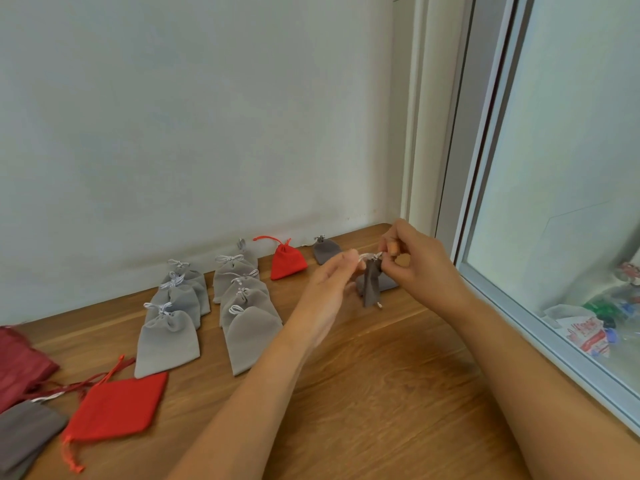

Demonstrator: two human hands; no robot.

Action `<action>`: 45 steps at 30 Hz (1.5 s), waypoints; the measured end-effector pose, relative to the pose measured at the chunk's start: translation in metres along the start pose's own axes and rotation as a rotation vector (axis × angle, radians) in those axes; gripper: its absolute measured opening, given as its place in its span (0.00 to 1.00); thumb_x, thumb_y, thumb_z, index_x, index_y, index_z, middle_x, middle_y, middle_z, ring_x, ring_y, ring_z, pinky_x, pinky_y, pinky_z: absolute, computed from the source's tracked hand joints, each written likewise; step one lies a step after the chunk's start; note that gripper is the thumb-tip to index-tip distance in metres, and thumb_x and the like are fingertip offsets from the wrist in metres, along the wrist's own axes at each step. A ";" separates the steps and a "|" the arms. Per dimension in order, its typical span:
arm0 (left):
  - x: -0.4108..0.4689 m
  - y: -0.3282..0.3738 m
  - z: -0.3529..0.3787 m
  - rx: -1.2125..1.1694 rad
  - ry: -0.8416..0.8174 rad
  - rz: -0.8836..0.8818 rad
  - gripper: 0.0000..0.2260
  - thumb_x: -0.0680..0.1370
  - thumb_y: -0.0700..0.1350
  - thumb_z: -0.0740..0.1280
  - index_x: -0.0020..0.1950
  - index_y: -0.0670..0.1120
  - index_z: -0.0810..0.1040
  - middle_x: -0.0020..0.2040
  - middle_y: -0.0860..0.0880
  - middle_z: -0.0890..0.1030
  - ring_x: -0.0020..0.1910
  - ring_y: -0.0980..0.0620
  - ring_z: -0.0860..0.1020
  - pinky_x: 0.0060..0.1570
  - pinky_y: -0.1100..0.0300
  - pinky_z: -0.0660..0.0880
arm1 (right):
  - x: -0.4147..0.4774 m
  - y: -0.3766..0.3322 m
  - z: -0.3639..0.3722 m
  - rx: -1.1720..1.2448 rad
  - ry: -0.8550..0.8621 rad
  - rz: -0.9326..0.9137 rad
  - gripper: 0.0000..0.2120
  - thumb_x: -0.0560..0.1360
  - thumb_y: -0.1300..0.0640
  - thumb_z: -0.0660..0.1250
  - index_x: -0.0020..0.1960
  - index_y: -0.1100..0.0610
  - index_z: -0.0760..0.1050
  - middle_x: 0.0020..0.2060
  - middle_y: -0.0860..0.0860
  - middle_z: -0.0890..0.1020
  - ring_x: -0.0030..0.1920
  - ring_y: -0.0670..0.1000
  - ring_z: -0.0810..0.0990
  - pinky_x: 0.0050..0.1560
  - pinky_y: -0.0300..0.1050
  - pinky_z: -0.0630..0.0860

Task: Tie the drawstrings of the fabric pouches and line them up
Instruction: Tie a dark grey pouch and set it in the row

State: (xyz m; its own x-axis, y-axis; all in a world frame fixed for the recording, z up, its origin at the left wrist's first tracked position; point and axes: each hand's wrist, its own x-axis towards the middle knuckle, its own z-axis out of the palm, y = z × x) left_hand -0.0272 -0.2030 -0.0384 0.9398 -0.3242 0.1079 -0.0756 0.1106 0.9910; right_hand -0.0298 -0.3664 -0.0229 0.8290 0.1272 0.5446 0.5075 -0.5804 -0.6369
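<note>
A small dark grey pouch hangs above the wooden table between my hands. My left hand pinches one end of its silver drawstring, and my right hand pinches the other end at the pouch's neck. Two rows of light grey pouches with tied strings lie to the left. A tied red pouch and a dark grey pouch lie near the wall.
A flat red pouch with loose strings, a dark grey pouch and dark red fabric lie at the front left. A window frame borders the table on the right. The wall stands close behind.
</note>
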 end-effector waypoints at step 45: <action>0.063 -0.002 -0.050 0.669 0.479 -0.176 0.16 0.78 0.40 0.65 0.29 0.46 0.74 0.28 0.46 0.77 0.31 0.50 0.75 0.40 0.56 0.74 | 0.001 0.044 0.039 -0.300 -0.425 0.088 0.28 0.75 0.43 0.67 0.73 0.48 0.66 0.71 0.45 0.69 0.69 0.45 0.66 0.68 0.39 0.62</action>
State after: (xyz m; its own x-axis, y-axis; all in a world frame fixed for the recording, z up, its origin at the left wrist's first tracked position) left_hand 0.0488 -0.1765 -0.0380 0.9847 0.1662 0.0523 0.0453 -0.5338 0.8444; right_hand 0.0022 -0.3605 -0.0712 0.9194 0.3459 0.1872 0.3932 -0.8005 -0.4523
